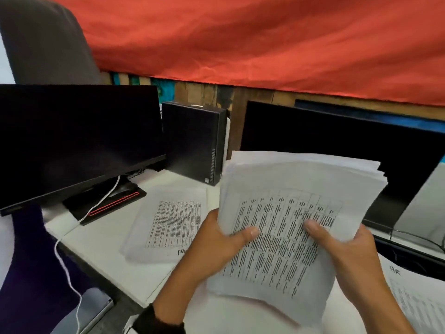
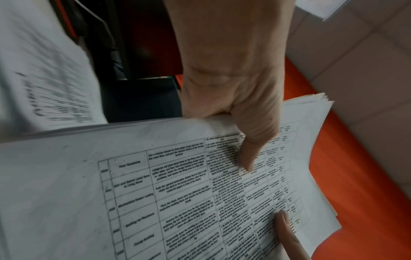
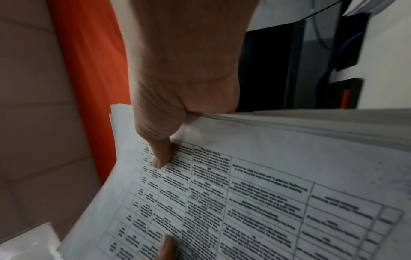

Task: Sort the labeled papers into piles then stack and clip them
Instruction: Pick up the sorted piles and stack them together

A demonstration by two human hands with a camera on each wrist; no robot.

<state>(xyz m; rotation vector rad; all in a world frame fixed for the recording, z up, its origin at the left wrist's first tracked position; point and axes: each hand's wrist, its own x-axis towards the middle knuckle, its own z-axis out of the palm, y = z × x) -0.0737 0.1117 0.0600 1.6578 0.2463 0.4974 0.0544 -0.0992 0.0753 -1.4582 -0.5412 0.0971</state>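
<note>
Black monitors [image 1: 72,141], tower [image 1: 195,141], maybe mouse [image 1: 121,188]

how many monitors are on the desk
2. One dark monitor stands at the left on its stand. The other monitor is at the right, behind the stack of papers that both hands hold, which hides part of it. More could be out of view.

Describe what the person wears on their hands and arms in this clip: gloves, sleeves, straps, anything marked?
Both hands are bare, with no gloves and no rings visible. The left hand has a black, fuzzy-edged band or cuff around its wrist at the bottom of the head view. The right hand and the forearm behind it show no sleeve or strap in view. No markings can be made out.
</note>
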